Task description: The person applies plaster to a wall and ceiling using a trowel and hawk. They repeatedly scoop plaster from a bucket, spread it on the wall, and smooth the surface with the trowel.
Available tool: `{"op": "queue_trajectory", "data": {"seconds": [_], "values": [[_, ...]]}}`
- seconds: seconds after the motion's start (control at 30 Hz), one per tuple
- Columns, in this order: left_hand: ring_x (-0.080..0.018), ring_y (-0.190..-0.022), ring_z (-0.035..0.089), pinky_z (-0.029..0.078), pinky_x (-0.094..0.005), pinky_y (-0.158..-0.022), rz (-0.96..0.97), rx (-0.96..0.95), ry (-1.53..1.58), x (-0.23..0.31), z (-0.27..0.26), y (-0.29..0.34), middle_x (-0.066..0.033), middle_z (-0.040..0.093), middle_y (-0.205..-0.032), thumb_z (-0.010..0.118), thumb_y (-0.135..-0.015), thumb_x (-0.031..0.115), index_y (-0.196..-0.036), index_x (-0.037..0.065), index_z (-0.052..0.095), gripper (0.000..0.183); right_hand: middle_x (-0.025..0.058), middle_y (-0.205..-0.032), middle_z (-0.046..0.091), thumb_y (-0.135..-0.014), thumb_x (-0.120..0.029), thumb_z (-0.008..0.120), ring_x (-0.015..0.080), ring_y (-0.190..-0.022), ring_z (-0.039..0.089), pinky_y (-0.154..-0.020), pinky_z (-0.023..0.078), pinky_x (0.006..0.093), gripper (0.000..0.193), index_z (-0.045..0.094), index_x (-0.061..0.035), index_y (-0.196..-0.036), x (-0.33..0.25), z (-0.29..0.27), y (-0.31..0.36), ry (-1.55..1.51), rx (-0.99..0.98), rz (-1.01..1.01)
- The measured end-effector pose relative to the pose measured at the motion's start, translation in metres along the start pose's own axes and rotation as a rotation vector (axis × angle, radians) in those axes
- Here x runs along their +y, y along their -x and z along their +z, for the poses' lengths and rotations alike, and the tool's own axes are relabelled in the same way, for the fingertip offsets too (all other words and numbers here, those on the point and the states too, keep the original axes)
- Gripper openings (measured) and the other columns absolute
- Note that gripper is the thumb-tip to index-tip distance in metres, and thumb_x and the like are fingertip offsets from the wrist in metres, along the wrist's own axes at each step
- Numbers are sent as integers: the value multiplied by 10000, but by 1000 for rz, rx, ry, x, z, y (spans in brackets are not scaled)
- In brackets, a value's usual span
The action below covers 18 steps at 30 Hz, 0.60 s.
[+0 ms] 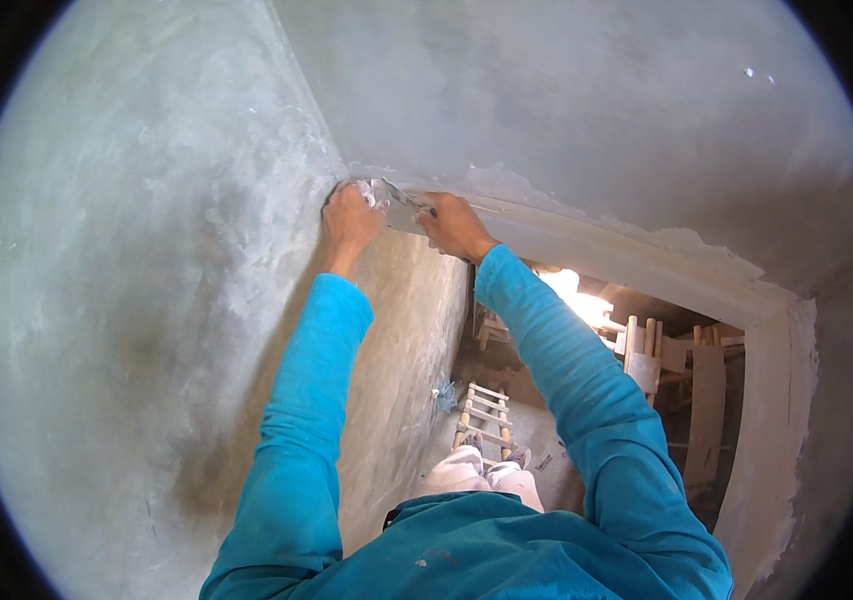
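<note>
Both my hands are raised to the corner where the grey plastered wall [196,290] meets the surface above the opening. My right hand [456,228] is closed around a putty knife [398,194], its metal blade pointing left toward my other hand. Just left of the blade, my left hand [350,222] is closed with curled fingers near the corner. White paste smears its fingertips, and what it holds, if anything, is hidden. A pale band of filler [636,245] runs along the upper edge of the opening, its outer border ragged.
Below me is a wooden ladder [487,412] with my feet at its lower visible end. Beyond the opening stand wooden posts and boards [706,400] beside bright light. A bluish tangled bundle [444,394] lies by the wall's foot. The opening's right side [771,400] bears pale filler.
</note>
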State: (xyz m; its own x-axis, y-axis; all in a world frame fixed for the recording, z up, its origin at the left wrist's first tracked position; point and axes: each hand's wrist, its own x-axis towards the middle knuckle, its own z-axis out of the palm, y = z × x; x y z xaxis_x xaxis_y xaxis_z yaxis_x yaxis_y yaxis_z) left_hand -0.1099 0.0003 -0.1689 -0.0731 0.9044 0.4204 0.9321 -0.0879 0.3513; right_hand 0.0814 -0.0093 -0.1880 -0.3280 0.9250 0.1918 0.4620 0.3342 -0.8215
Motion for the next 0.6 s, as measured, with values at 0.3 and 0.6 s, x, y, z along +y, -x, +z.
{"op": "queue_trajectory", "data": {"seconds": [0.3,0.6], "values": [[-402,-1083,632,522,-502,-897,13,77,38,-8,7,12,-212,655,-1125,749,-849,246,-1147,8,642,396,131,-820,661,-966,-146,601,182,-599,643,-527,548,337,342,648,-27,-1284,-6,-5,2,-54,-31,51],[-415,-1018,651,525,-505,-847,-65,268,58,-5,28,23,-213,666,-1120,651,-927,227,-1187,-6,630,349,118,-802,638,-967,-151,589,183,-594,644,-521,546,333,342,647,-20,-1277,-10,-5,3,-61,-43,88]]}}
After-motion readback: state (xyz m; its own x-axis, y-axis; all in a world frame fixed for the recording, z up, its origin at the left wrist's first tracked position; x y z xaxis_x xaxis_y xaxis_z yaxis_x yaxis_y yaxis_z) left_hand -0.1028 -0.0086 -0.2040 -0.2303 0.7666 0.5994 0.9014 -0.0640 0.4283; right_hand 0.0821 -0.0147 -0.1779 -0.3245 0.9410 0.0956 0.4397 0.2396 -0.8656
